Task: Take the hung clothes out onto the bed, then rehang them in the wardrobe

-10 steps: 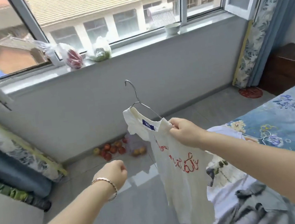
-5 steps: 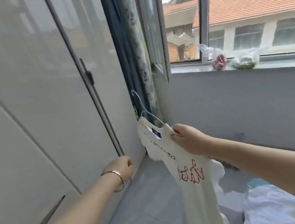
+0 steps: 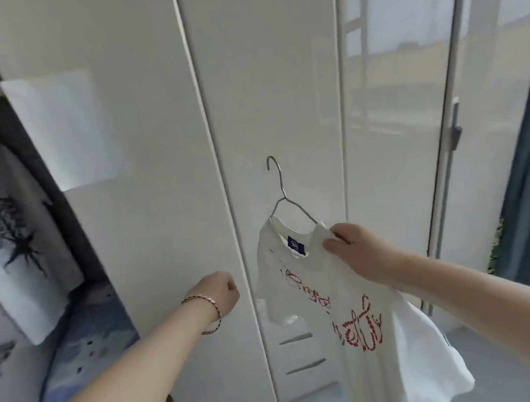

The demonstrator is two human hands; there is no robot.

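i see a white t-shirt [image 3: 341,291] with red lettering and a blue label, a silver hanger [image 3: 281,188], glossy white wardrobe doors [image 3: 276,82], a white hung shirt [image 3: 4,233] printed black.

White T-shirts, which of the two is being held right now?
The red-lettered T-shirt on the wire hanger: the right grip pinches its collar. The black-printed T-shirt hangs inside the open wardrobe.

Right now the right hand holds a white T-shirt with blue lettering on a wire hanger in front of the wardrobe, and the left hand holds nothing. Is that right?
Not quite: the head view shows the lettering is red, not blue. The rest stands: the right hand holds the white T-shirt on its wire hanger in front of the wardrobe, and the left hand holds nothing.
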